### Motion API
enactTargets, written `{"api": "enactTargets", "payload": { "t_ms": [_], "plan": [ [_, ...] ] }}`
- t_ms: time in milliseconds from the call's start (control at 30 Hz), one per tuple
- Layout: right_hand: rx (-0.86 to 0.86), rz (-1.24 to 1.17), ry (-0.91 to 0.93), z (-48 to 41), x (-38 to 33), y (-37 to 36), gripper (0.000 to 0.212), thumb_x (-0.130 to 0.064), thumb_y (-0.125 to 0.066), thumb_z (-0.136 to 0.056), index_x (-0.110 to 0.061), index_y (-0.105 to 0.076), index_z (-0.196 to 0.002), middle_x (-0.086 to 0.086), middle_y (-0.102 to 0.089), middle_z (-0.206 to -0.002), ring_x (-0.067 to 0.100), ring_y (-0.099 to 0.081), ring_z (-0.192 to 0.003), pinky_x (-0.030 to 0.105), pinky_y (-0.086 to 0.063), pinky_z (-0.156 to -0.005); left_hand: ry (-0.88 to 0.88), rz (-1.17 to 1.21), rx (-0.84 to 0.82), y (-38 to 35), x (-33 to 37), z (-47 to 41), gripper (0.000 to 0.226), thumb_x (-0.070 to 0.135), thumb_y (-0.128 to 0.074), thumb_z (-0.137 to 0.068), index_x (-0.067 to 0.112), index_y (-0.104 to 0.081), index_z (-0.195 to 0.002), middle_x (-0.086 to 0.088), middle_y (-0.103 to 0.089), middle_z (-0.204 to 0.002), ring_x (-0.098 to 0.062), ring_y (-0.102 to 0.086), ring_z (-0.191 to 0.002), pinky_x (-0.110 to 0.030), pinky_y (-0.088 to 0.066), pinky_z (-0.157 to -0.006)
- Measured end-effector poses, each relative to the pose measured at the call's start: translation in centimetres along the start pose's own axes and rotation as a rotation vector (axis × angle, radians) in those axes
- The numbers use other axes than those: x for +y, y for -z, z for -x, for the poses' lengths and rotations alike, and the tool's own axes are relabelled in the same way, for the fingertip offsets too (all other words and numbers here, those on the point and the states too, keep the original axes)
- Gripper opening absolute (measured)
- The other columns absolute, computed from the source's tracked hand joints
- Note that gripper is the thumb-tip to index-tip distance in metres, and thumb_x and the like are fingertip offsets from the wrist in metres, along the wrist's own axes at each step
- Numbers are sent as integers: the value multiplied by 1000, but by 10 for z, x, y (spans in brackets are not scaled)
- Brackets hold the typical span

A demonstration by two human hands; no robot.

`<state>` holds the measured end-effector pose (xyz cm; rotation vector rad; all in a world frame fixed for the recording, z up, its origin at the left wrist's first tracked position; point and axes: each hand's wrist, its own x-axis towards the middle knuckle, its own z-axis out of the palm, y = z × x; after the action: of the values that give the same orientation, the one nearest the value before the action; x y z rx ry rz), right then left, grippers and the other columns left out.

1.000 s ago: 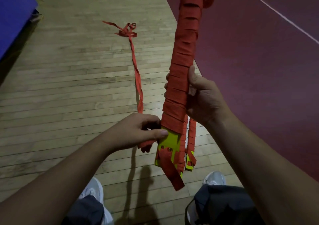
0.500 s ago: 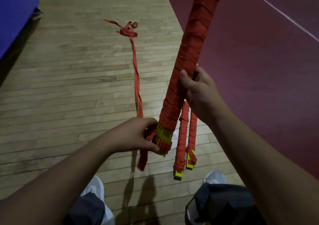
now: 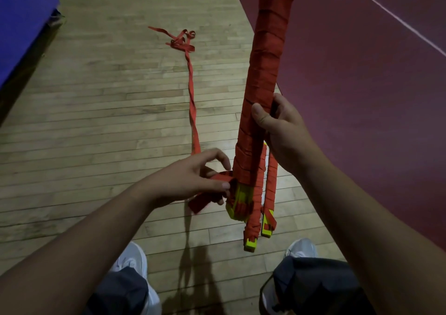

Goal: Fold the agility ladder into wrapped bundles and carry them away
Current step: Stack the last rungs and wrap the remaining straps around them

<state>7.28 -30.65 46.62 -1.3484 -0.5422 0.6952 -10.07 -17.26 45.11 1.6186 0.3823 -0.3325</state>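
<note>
A long agility ladder bundle [image 3: 265,56], yellow rungs wound in red strap, stands nearly upright in front of me, its top out of frame. My right hand [image 3: 281,128] grips it at mid-height, thumb across the front. At the bundle's lower end my left hand [image 3: 200,179] pinches the loose red strap [image 3: 191,92] against the yellow rung ends [image 3: 239,200]. That strap trails away across the floor to a tangled end [image 3: 181,40]. Two thinner wrapped rungs [image 3: 270,194] hang beside the bundle below my right hand.
I stand on a wooden floor [image 3: 96,121] that meets a dark red court surface [image 3: 374,97] with white lines on the right. A blue mat [image 3: 21,20] lies at the far left. My white shoes [image 3: 130,261] are just below the bundle.
The bundle has turned and tilted more upright. My left hand has brought the strap round its lower end, and the two thinner rungs now hang free to the right.
</note>
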Motion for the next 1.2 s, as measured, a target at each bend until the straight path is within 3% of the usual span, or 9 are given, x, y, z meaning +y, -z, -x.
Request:
{"api": "enactTargets", "payload": {
  "t_ms": [67,233,367,533,633,833,1033,1133,1200],
  "plan": [
    [7,-13,-10,-1,1,0,39,-18,-62,-96,1,-54,-128,9,-64,-106,19,-64,-98,33,-53,-85,-32,35,-30,-1,0,0,20,-4,-54,-97,4,-65,-111,-21,-74,-102,-31,-73,-93,-34,-59,-83],
    [9,-49,-40,-3,1,3,37,-14,-58,-100,4,-51,-131,16,-61,-110,26,-63,-99,40,-56,-87,-75,123,-90,1,-3,0,44,-21,-42,-90,2,-66,-119,-22,-73,-113,-35,-71,-107,-34,-58,-89],
    [23,-71,-60,-4,1,4,34,-13,-57,-101,4,-52,-131,13,-63,-106,25,-64,-98,47,-54,-93,-118,51,7,-2,-6,-3,28,1,-71,-87,12,-72,-112,-15,-76,-107,-31,-73,-102,-43,-58,-93],
    [3,-73,-61,-2,2,-1,34,-14,-57,-101,5,-51,-129,15,-60,-107,29,-61,-101,56,-50,-98,-139,132,234,-8,-2,-7,31,33,-69,-85,10,-71,-106,-19,-74,-79,-24,-69,-63,-36,-56,-65],
    [-20,-56,-62,3,4,-7,39,-13,-58,-99,7,-48,-131,17,-59,-110,31,-60,-104,55,-50,-99,-162,53,284,-7,-4,-11,34,31,-69,-86,11,-67,-113,-21,-72,-72,-24,-66,-55,-32,-53,-56],
    [-44,0,-79,8,4,-14,32,-8,-57,-100,2,-51,-130,11,-61,-107,17,-65,-92,27,-57,-76,-194,-130,351,-11,-9,-13,18,24,-49,-106,11,-55,-117,-15,-71,-69,-28,-67,-57,-29,-47,-53],
    [-3,-66,-99,9,5,-21,37,-6,-63,-97,5,-47,-129,12,-61,-106,24,-69,-95,42,-57,-88,-235,-313,471,-16,-8,-9,21,29,-50,-105,12,-61,-106,-5,-72,-70,-18,-70,-60,-39,-56,-63],
    [36,-107,-116,9,5,-22,48,-8,-70,-93,1,-42,-131,19,-64,-115,31,-73,-104,50,-59,-91,-198,-472,436,-22,-2,-3,54,62,-65,-79,26,-60,-119,3,-71,-78,-8,-68,-68,-30,-57,-66],
    [75,-88,-127,9,5,-24,52,-10,-72,-91,0,-41,-131,18,-68,-111,29,-75,-100,44,-63,-82,-176,-528,456,-26,-1,-2,73,73,-66,-62,29,-57,-119,6,-70,-82,-7,-67,-72,-28,-55,-67]
  ]
}}
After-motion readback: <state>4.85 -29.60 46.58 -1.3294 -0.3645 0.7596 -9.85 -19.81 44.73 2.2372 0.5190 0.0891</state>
